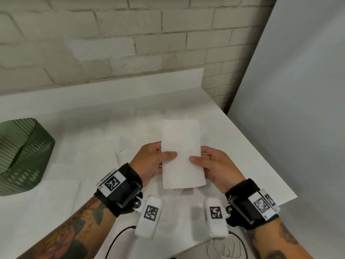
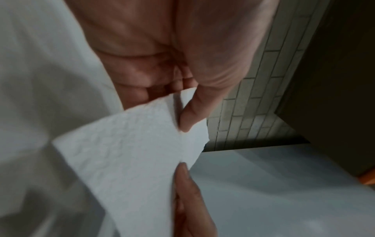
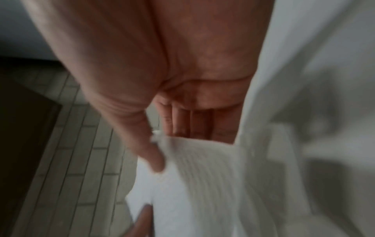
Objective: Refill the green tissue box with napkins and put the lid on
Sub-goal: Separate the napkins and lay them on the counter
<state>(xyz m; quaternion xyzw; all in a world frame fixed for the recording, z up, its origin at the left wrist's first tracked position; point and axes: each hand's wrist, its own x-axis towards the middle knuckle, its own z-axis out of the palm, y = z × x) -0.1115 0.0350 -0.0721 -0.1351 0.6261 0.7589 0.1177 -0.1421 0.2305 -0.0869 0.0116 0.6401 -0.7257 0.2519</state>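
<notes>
Tissue box far left on counter, napkins seemingly spread right.

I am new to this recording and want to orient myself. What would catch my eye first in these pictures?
First, the folded white napkin held up in the middle, the left hand and the right hand each pinching a side edge with the thumb on top. Next, the ribbed green tissue box at the far left of the white table, where more napkins lie spread.
</notes>
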